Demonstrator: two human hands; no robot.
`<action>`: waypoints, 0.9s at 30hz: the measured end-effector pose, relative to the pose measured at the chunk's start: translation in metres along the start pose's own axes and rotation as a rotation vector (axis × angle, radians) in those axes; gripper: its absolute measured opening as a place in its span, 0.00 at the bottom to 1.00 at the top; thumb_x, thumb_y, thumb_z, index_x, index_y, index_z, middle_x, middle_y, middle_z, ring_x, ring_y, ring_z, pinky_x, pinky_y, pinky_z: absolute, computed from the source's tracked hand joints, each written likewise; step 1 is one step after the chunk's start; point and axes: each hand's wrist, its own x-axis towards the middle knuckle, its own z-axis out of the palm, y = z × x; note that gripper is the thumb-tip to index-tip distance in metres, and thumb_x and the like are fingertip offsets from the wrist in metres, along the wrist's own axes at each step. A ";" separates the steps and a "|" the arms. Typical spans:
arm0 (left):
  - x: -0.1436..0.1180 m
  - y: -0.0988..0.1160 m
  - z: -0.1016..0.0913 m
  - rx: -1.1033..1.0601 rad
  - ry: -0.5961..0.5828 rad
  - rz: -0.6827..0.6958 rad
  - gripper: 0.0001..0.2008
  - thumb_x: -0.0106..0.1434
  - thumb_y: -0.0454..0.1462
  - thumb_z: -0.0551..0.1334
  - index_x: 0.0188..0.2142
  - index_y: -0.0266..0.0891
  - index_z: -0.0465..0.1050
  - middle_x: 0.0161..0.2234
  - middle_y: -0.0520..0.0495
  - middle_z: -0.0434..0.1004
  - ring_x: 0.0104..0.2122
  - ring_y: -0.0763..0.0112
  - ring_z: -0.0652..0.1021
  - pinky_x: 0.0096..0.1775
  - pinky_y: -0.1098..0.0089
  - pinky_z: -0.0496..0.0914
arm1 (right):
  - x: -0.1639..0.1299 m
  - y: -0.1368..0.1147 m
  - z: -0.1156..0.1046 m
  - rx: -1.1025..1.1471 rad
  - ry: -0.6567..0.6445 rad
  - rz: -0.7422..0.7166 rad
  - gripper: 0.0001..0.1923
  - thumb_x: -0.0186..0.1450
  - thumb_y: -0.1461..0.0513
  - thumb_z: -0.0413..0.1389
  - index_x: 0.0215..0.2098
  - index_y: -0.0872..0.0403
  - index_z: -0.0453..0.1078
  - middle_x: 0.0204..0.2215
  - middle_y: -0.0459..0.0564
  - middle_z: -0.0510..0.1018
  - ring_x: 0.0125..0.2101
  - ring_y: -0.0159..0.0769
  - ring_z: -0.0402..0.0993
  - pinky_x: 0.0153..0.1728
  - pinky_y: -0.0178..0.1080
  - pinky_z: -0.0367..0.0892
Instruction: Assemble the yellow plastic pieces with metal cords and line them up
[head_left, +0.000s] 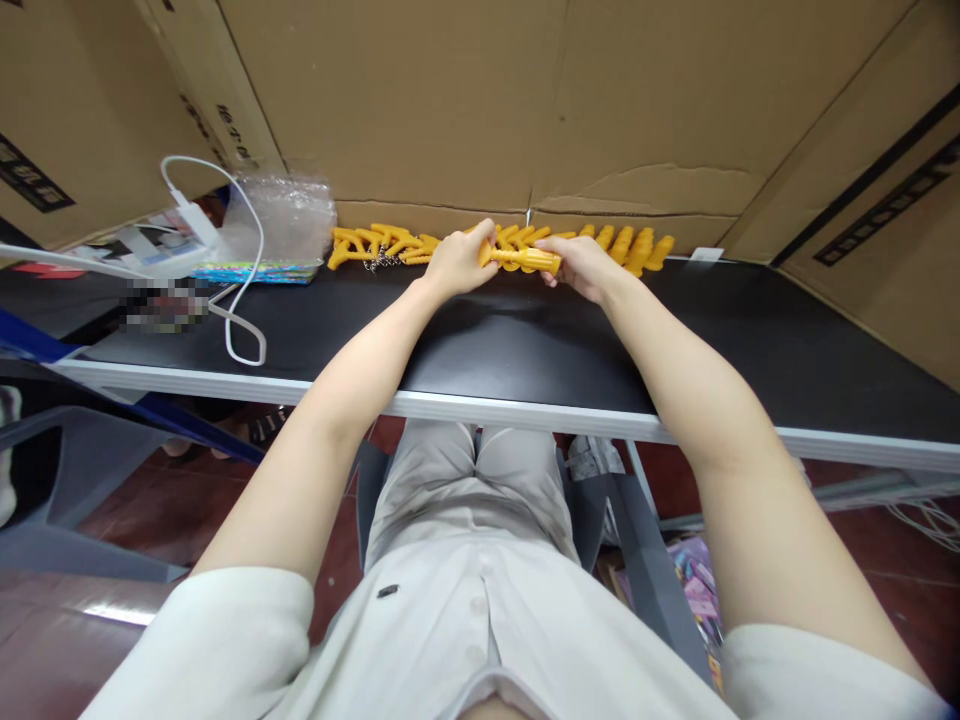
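Near the back of the black table, my left hand (459, 264) is closed around one end of a yellow plastic piece. Its ribbed, flared part, a yellow plastic tube (534, 260), points toward my right hand (583, 266), whose fingers are closed at the other end. Behind my hands, a row of yellow plastic parts runs along the cardboard; the left ones are branched parts (375, 240), and the right ones are ribbed, cone-like parts (637, 248). Several small dark metal springs (385, 260) lie by the branched parts. My fingers partly hide the held piece.
Tall cardboard (450, 100) walls in the black table (510, 350) at back and sides. At left are a clear plastic bag (281, 215), colourful packets (259, 273) and a looped white cable (259, 235). A small white tag (706, 254) lies at the right back.
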 end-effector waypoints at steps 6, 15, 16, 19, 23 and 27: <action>0.001 -0.004 0.004 0.009 0.034 0.040 0.23 0.61 0.39 0.64 0.57 0.47 0.77 0.33 0.45 0.81 0.42 0.49 0.82 0.44 0.59 0.73 | 0.002 -0.003 -0.002 -0.004 -0.011 0.022 0.21 0.66 0.50 0.70 0.28 0.50 0.66 0.19 0.46 0.69 0.20 0.33 0.64 0.27 0.39 0.68; 0.001 -0.001 0.002 0.041 0.049 0.049 0.22 0.64 0.38 0.63 0.57 0.45 0.76 0.42 0.41 0.86 0.45 0.50 0.84 0.47 0.59 0.74 | -0.001 -0.004 0.000 0.010 -0.010 0.011 0.18 0.67 0.52 0.67 0.29 0.51 0.67 0.21 0.47 0.70 0.22 0.33 0.63 0.30 0.39 0.68; 0.000 -0.001 0.002 0.035 0.046 0.046 0.21 0.64 0.38 0.63 0.57 0.45 0.76 0.44 0.41 0.87 0.46 0.50 0.84 0.48 0.60 0.74 | -0.001 -0.004 -0.001 -0.003 -0.028 0.011 0.19 0.67 0.50 0.67 0.29 0.51 0.67 0.21 0.47 0.70 0.23 0.34 0.64 0.32 0.40 0.70; -0.003 -0.001 0.001 -0.003 -0.005 0.054 0.23 0.66 0.40 0.64 0.61 0.45 0.75 0.47 0.40 0.87 0.48 0.49 0.85 0.49 0.60 0.75 | 0.003 0.001 -0.009 -0.004 -0.082 0.071 0.19 0.66 0.47 0.66 0.31 0.50 0.67 0.21 0.46 0.69 0.24 0.37 0.67 0.39 0.46 0.75; -0.007 -0.001 0.000 -0.083 -0.129 0.107 0.39 0.66 0.44 0.68 0.74 0.45 0.63 0.53 0.40 0.86 0.50 0.50 0.85 0.53 0.60 0.75 | 0.021 0.014 -0.033 0.097 -0.041 0.170 0.17 0.66 0.48 0.63 0.33 0.49 0.67 0.21 0.46 0.67 0.24 0.39 0.67 0.44 0.52 0.77; -0.007 -0.001 -0.001 -0.065 -0.197 0.097 0.42 0.67 0.40 0.65 0.79 0.41 0.58 0.53 0.39 0.87 0.51 0.53 0.85 0.55 0.60 0.76 | 0.035 0.027 -0.060 0.131 0.148 0.162 0.20 0.68 0.43 0.62 0.36 0.47 0.65 0.24 0.44 0.68 0.25 0.39 0.69 0.40 0.50 0.77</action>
